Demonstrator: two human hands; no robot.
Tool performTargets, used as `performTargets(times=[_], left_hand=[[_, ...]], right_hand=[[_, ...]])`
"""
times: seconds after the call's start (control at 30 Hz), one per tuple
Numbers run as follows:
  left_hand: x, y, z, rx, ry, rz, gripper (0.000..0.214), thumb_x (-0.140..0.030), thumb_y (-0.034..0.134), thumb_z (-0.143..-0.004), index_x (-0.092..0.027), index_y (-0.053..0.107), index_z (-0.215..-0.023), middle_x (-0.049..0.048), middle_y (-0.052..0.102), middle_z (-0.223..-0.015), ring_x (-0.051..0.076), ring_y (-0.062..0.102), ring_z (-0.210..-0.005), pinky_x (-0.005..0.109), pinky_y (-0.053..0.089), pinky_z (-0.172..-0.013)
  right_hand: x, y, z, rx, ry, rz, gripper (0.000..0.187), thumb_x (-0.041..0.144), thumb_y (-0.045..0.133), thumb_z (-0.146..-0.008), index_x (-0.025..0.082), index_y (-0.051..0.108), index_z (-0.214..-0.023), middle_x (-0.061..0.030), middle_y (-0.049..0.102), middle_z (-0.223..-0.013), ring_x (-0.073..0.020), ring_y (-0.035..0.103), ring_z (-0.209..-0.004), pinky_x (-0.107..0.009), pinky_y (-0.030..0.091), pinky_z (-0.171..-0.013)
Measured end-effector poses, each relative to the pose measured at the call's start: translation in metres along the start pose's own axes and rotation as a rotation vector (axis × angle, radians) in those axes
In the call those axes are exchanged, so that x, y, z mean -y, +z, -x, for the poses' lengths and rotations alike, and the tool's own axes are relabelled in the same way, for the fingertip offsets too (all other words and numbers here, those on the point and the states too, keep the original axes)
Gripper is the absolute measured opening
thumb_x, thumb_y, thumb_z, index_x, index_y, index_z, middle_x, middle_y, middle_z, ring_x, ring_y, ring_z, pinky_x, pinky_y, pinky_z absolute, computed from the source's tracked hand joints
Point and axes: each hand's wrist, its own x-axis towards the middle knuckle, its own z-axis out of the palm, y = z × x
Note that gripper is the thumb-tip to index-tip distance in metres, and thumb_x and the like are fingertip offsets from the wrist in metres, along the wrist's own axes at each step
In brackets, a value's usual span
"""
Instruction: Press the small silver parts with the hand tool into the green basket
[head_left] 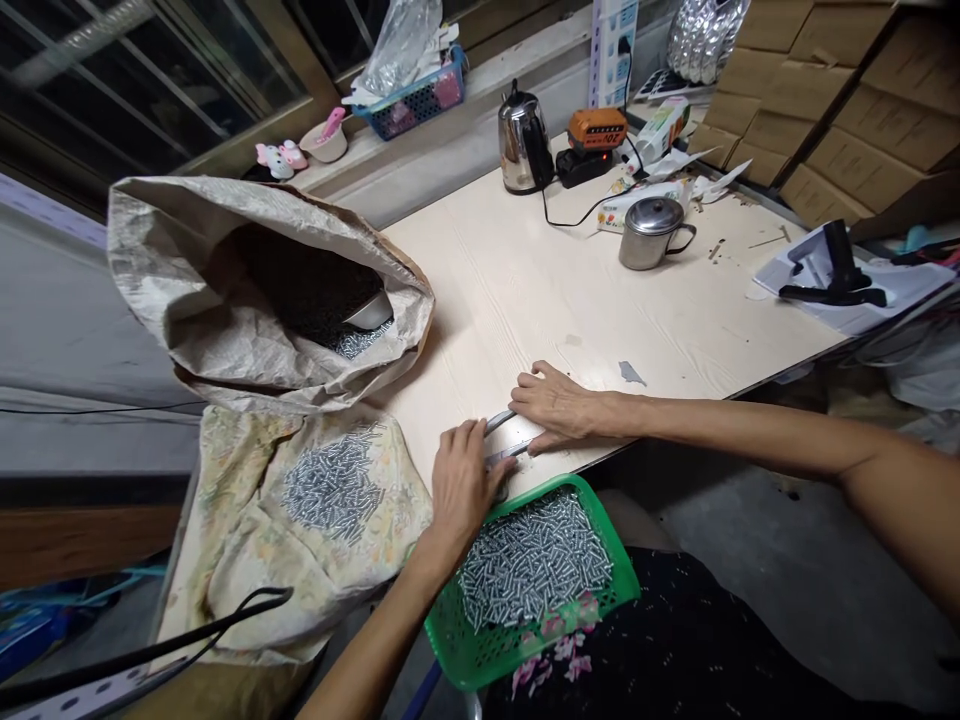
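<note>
**At the desk rim: what do the hands have?**

A thin metal strip (504,422) lying along the edge of the desk (525,280). The right hand (559,405) closes over its far end, fingers on top and thumb tucked beneath. The left hand (461,485) lies knuckles-up with its fingertips on the near end. Whether it is gripping or only resting, I cannot tell.

**And just below them?**

A green basket (480,655) on the person's lap, tucked under the desk edge and filled with screws (532,560).

**How would this be handled well?**

As I judge it, the strip wants to sit flat on the wood with both ends steadied. The basket should sit squarely beneath the hands, so anything sliding off the rim lands inside rather than on the floor.

**The count?**

- Two hands, one strip, one basket.
- Left of the left hand: one paper sack (225,330), open at the mouth, and one floral cloth (240,560) carrying one heap of screws (334,485).
- Well beyond the right hand: one kettle (523,140) and one lidded steel mug (651,233).
- The screws themselves are far too many to count.
</note>
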Motion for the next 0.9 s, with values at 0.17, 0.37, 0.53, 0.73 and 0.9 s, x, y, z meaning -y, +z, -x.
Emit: performTargets(times=[0.17, 0.37, 0.53, 0.73, 0.9], left_hand=[[0.005, 0.023, -0.026, 0.131, 0.153, 0.016, 0.047, -0.036, 0.055, -0.090, -0.016, 0.046, -0.131, 0.0116, 0.059, -0.117, 0.025, 0.051, -0.105, 0.041, 0.047, -0.090], [0.005, 0.021, -0.020, 0.127, 0.137, 0.032, 0.024, -0.034, 0.046, -0.096, -0.018, 0.063, -0.099, 0.0064, 0.062, -0.088, 0.021, 0.053, -0.087, 0.034, 0.048, -0.077], [0.006, 0.024, -0.015, 0.100, 0.114, 0.021, 0.030, -0.038, 0.040, -0.097, -0.018, 0.062, -0.104, 0.0079, 0.065, -0.094, 0.022, 0.057, -0.094, 0.037, 0.050, -0.082], [0.003, 0.045, 0.019, -0.108, 0.112, 0.080, 0.034, -0.029, 0.040, -0.097, -0.021, 0.051, -0.128, 0.0146, 0.049, -0.141, 0.029, 0.040, -0.135, 0.052, 0.043, -0.104], [-0.010, 0.056, 0.035, -0.136, 0.079, 0.112, 0.029, -0.024, 0.040, -0.097, -0.022, 0.057, -0.120, 0.0117, 0.062, -0.123, 0.027, 0.056, -0.119, 0.058, 0.039, -0.106]], right_hand=[[0.001, 0.001, -0.003, -0.017, 0.018, -0.056, 0.047, 0.056, 0.065, -0.081, 0.013, 0.059, -0.100, -0.0102, 0.059, -0.097, -0.0246, 0.046, -0.094, -0.040, 0.033, -0.085], [0.007, 0.022, -0.006, -0.099, -0.034, -0.253, 0.025, 0.036, 0.047, -0.097, 0.015, 0.058, -0.087, -0.0065, 0.058, -0.088, -0.0185, 0.047, -0.082, -0.031, 0.037, -0.075], [0.001, 0.024, -0.012, -0.088, -0.026, -0.273, 0.030, 0.042, 0.051, -0.094, 0.015, 0.061, -0.087, -0.0073, 0.058, -0.087, -0.0188, 0.047, -0.082, -0.031, 0.037, -0.075], [-0.027, 0.013, -0.014, -0.042, 0.062, -0.238, 0.025, 0.040, 0.056, -0.092, 0.018, 0.062, -0.102, -0.0085, 0.058, -0.099, -0.0211, 0.048, -0.089, -0.032, 0.037, -0.074], [-0.035, 0.026, -0.032, -0.129, 0.143, -0.130, 0.015, 0.019, 0.047, -0.094, 0.017, 0.061, -0.090, -0.0076, 0.060, -0.095, -0.0202, 0.047, -0.089, -0.032, 0.035, -0.077]])
